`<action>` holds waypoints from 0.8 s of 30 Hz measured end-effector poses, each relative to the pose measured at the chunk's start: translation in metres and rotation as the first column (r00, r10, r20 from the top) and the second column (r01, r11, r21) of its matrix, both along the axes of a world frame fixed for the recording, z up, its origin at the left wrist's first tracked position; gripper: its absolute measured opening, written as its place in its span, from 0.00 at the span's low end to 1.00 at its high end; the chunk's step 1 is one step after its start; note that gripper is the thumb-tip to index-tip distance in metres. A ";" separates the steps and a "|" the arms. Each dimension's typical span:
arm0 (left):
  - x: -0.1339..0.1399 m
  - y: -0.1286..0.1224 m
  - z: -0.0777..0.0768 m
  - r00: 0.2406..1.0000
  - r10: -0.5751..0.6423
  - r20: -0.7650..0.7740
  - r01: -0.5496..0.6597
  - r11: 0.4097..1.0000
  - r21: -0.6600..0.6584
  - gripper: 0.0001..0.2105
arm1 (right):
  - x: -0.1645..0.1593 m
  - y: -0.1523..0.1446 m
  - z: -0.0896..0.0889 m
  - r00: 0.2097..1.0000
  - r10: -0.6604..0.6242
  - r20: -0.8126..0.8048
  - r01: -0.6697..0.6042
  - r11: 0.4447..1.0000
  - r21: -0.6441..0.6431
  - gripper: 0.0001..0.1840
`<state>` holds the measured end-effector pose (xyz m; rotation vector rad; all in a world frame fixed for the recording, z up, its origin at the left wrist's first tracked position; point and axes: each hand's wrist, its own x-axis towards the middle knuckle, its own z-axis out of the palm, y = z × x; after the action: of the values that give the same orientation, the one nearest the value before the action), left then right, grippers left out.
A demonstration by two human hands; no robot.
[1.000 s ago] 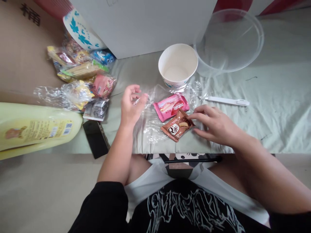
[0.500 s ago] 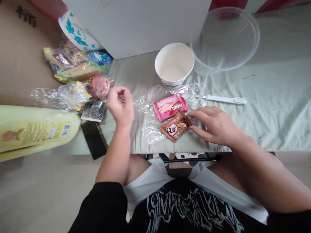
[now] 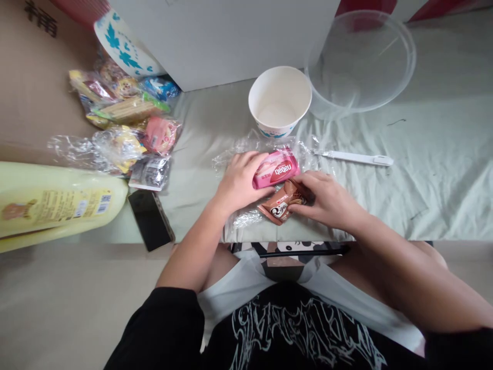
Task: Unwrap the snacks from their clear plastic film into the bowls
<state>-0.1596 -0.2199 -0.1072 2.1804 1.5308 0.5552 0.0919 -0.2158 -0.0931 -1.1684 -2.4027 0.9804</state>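
My left hand (image 3: 241, 180) has its fingers and thumb around the left end of a pink nabati wafer packet (image 3: 279, 168). My right hand (image 3: 329, 203) pinches the right side of a brown snack packet (image 3: 281, 204), which lies just in front of the pink one and is slightly bent. Beneath both packets spreads a crumpled clear plastic wrapper (image 3: 242, 218). Behind them stands a white paper tub (image 3: 280, 100), open at the top with nothing visible inside. A white utility knife (image 3: 358, 157) lies to the right of the wrapper.
A large clear plastic bowl (image 3: 362, 105) stands at the back right, beside a white box (image 3: 231, 41). On the left are a heap of wrapped snacks (image 3: 127, 110), a black phone (image 3: 151, 220), a yellow bottle (image 3: 61, 205) and a leaf-patterned tub (image 3: 125, 49).
My left hand has come right and down from beside the snack heap onto the pink packet. My right hand has shifted slightly left and closed on the brown packet.
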 end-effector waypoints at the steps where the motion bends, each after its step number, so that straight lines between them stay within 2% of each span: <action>1: 0.000 -0.001 0.000 1.000 -0.010 -0.022 0.010 1.000 -0.007 0.38 | 0.001 0.001 0.002 1.000 0.002 -0.010 -0.003 1.000 -0.023 0.15; 4: -0.002 -0.004 -0.001 1.000 0.010 -0.012 -0.010 1.000 -0.018 0.39 | 0.003 0.002 0.008 0.999 -0.024 -0.043 0.018 0.990 -0.142 0.15; 7: -0.004 -0.003 -0.004 0.999 0.027 0.045 -0.027 0.999 -0.018 0.35 | 0.007 0.005 0.012 0.989 -0.143 -0.045 0.126 0.953 -0.275 0.19; 10: -0.005 -0.002 -0.005 0.997 -0.004 0.071 0.002 1.000 0.031 0.33 | 0.010 0.010 0.015 0.961 -0.258 -0.099 0.202 0.901 -0.384 0.20; 15: -0.002 -0.004 0.001 0.999 -0.018 0.045 0.011 0.991 0.133 0.33 | 0.012 0.014 0.016 0.869 -0.355 -0.346 0.117 0.825 -0.553 0.20; 19: 0.005 -0.008 0.004 0.999 -0.035 0.015 0.033 0.992 0.123 0.31 | 0.011 0.013 0.014 0.833 -0.363 -0.417 0.046 0.798 -0.602 0.22; 24: 0.016 -0.015 0.001 0.994 -0.107 0.032 0.103 0.990 0.099 0.27 | 0.009 0.010 0.010 0.846 -0.325 -0.422 0.037 0.826 -0.562 0.23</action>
<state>-0.1436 -0.2350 -0.1062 2.2948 1.3871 0.6451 0.1010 -0.2058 -0.0826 -1.0987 -1.6019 1.7119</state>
